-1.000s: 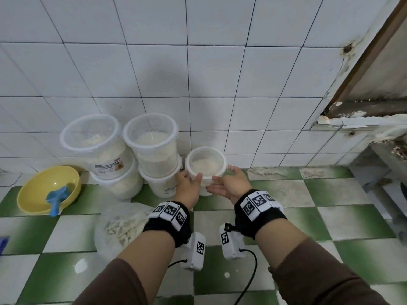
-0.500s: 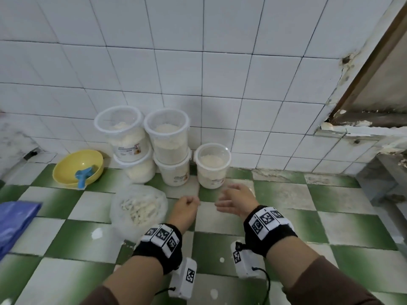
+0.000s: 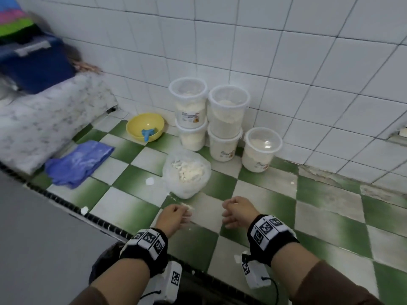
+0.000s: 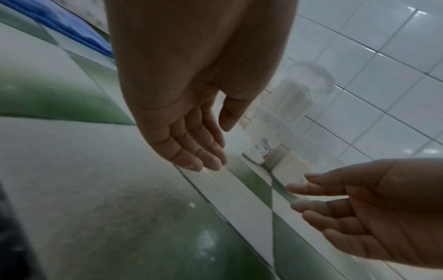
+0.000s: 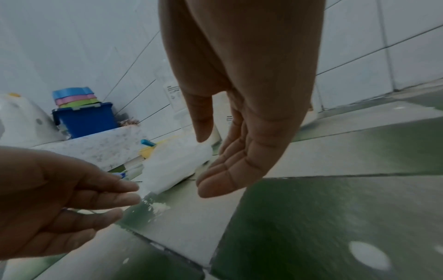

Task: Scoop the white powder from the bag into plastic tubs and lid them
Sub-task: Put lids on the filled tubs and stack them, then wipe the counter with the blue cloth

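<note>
Several lidded plastic tubs of white powder stand against the tiled wall: a left stack point(image 3: 190, 113), a middle stack point(image 3: 226, 122) and a single tub point(image 3: 261, 149) at the right. A clear bag of white powder point(image 3: 187, 172) sits open on the floor in front of them. My left hand point(image 3: 176, 217) and right hand point(image 3: 236, 211) hover over the floor below the bag, both empty. In the wrist views the left hand's fingers point(image 4: 191, 149) and the right hand's fingers point(image 5: 230, 170) are relaxed and nearly straight.
A yellow bowl point(image 3: 145, 126) with a blue scoop point(image 3: 148, 134) sits left of the tubs. A blue plastic sheet point(image 3: 79, 161) lies on the checked floor. A marble ledge point(image 3: 44, 126) carries a blue box point(image 3: 37, 64). Powder spots dot the floor.
Both hands let go of the single tub by the wall and drew back toward me, empty. The view swung left and pulled away, bringing the ledge and blue sheet into sight.
</note>
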